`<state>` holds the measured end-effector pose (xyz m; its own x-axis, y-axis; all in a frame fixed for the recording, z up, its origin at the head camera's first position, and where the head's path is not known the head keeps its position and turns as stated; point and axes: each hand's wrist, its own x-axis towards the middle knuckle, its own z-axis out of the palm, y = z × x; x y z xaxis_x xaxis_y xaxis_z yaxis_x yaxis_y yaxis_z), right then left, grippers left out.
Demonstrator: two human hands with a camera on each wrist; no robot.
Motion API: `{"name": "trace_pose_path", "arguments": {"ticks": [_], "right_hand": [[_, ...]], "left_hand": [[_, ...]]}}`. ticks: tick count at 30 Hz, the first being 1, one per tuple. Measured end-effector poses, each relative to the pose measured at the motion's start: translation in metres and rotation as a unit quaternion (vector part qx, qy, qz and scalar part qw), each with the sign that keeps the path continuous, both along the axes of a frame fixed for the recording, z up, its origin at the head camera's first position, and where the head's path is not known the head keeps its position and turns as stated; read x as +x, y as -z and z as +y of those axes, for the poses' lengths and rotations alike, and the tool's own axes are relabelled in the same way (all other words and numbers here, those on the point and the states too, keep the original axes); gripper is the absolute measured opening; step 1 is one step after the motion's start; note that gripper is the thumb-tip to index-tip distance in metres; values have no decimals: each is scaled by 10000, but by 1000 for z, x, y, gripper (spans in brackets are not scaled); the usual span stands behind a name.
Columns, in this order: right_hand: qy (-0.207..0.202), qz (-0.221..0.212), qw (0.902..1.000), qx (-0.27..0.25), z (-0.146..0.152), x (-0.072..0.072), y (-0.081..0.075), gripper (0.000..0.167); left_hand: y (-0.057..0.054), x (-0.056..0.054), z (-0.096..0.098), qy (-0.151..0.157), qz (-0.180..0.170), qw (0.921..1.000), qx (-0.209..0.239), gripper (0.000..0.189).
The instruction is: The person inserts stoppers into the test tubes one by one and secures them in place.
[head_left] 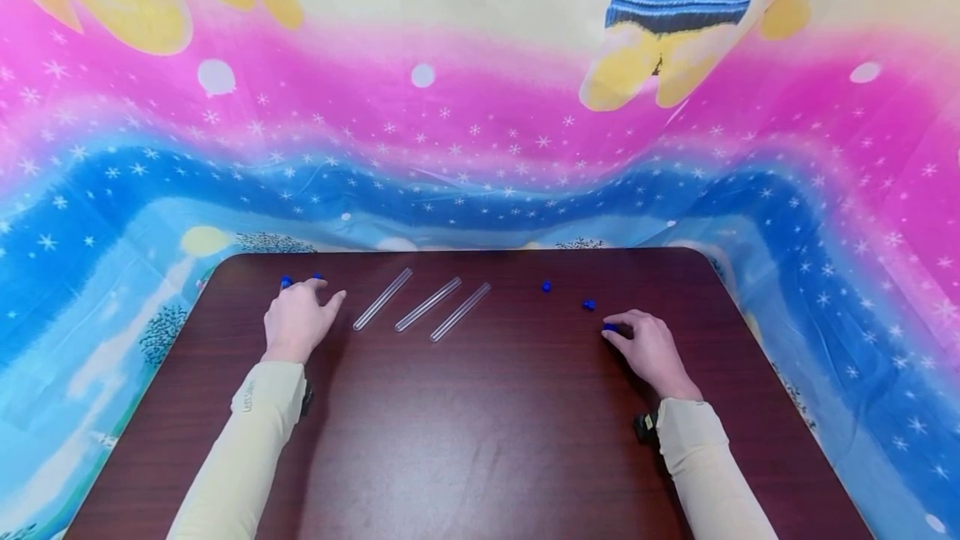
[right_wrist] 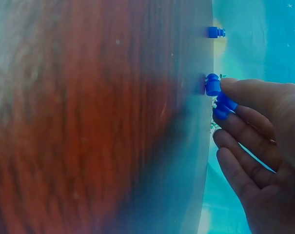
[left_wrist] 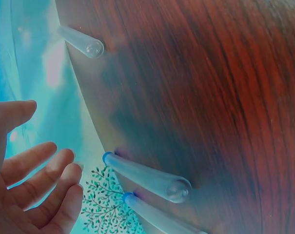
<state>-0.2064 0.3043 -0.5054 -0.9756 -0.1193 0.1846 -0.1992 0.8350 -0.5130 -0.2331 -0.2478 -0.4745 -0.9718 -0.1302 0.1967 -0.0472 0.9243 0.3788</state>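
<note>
My right hand (head_left: 651, 352) is at the right of the table, pinching a blue stopper (right_wrist: 226, 103) between thumb and fingertips. Two more blue stoppers lie beyond it: one (head_left: 588, 305) close by, another (head_left: 546, 287) farther left. On the left, my left hand (head_left: 296, 319) is held over the table with fingers loosely spread, holding nothing in the left wrist view. Near it lie two clear test tubes with blue ends, one (left_wrist: 147, 176) above the other (left_wrist: 162, 217); in the head view the hand mostly hides them. An unstoppered tube (head_left: 382, 298) is right of the left thumb.
Two more clear tubes, one in the middle (head_left: 427, 304) and one on the right (head_left: 461, 312), lie slanted beside the first. The dark wooden table (head_left: 450, 432) has its far edge just behind the tubes. A patterned cloth (head_left: 480, 132) hangs around it.
</note>
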Motion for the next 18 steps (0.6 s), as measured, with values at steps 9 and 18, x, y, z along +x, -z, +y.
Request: {"name": "trace_pose_path", "arguments": {"ticks": [9, 18], "right_hand": [[77, 62, 9999, -136, 0, -1, 1, 25], [48, 242, 9994, -240, 0, -1, 2, 26]], "left_hand": [[0, -1, 8, 111, -2, 9999, 72, 54], [-2, -3, 18, 216, 44, 9997, 78, 56]]}}
